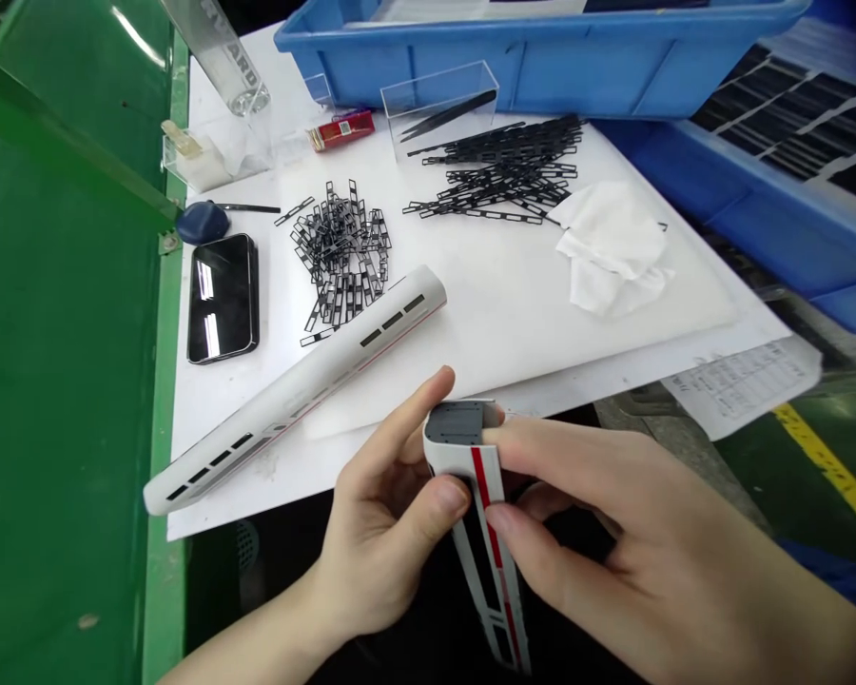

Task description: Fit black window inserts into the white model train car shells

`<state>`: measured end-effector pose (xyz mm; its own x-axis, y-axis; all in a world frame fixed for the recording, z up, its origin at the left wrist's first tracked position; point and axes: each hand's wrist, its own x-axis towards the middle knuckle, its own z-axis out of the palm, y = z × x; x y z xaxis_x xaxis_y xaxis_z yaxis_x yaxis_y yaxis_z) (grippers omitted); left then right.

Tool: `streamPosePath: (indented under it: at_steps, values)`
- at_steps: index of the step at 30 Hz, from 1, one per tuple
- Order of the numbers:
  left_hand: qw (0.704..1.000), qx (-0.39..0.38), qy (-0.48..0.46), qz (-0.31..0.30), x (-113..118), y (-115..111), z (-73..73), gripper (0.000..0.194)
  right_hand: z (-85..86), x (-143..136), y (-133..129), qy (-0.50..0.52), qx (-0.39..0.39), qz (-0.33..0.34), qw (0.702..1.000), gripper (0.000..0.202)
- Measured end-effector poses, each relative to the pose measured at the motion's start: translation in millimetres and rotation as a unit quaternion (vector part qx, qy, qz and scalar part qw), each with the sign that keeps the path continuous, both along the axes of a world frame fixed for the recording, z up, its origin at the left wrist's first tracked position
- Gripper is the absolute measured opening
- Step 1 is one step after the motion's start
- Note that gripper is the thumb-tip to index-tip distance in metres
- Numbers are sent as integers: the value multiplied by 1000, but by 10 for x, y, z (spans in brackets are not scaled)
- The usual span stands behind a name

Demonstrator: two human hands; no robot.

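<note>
Both hands grip a white model train car shell (486,533) with a red stripe and black window band, held upright below the table's front edge. Its grey end (457,420) faces up. My left hand (392,514) wraps its left side, thumb pressed on the window band. My right hand (599,514) pinches the right edge near the top, with its index fingertip inside the opening by the grey end. A second white model train car shell (306,385) lies diagonally on the table, beside a pile of small black window frames (342,247).
Long black frame strips (506,171) lie behind, near a white cloth (613,243) and a clear box with black tweezers (449,114). A phone (223,300), a red packet (342,130) and a bottle (224,57) stand left. A blue bin (542,67) borders the back.
</note>
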<state>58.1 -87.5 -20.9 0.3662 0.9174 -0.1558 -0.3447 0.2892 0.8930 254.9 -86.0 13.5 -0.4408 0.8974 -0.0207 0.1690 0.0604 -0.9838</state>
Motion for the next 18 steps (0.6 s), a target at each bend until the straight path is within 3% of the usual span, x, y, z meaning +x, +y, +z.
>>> streamPosePath:
  at_steps: [4,7,9,12,18]
  values:
    - [999,-12,29,-18,-40,48,-43,56,-155,-26,-23,-2,32,-107,994,41]
    - [997,0,69,-38,-52,103,-60,67,-267,-4,-33,-81,154,-160,972,47]
    - [996,6,78,-39,-46,124,-65,68,-316,31,-60,-137,229,-154,951,42]
    - [995,6,96,-35,-21,131,-65,69,-344,94,-124,-206,271,-142,929,43]
    - [991,13,130,-17,27,133,-78,71,-232,129,-109,-258,247,-152,922,34]
